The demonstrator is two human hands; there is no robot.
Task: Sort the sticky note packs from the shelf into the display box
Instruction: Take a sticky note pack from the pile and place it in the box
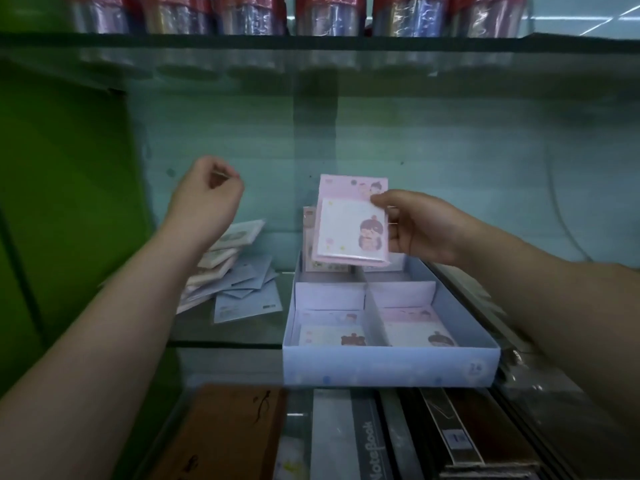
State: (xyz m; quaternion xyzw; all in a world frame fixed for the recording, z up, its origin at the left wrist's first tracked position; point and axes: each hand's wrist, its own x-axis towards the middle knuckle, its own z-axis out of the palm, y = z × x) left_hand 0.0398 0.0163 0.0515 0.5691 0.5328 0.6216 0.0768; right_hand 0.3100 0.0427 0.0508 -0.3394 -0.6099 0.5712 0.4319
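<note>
My right hand (pixel 419 228) pinches a pink sticky note pack (pixel 349 223) with a cartoon girl, held upright above the back of the light blue display box (pixel 388 367). The box sits on the glass shelf and has divided compartments. Packs lie flat in its two front compartments (pixel 374 329), and more stand at the back. My left hand (pixel 207 192) hovers with fingers curled, holding nothing, above a loose pile of packs (pixel 235 282) on the shelf left of the box.
A green panel (pixel 65 202) walls the left side. A glass shelf (pixel 311 43) above carries wrapped cylinders. Below the box, notebooks (pixel 367 441) and a brown book (pixel 228 431) stand in a row.
</note>
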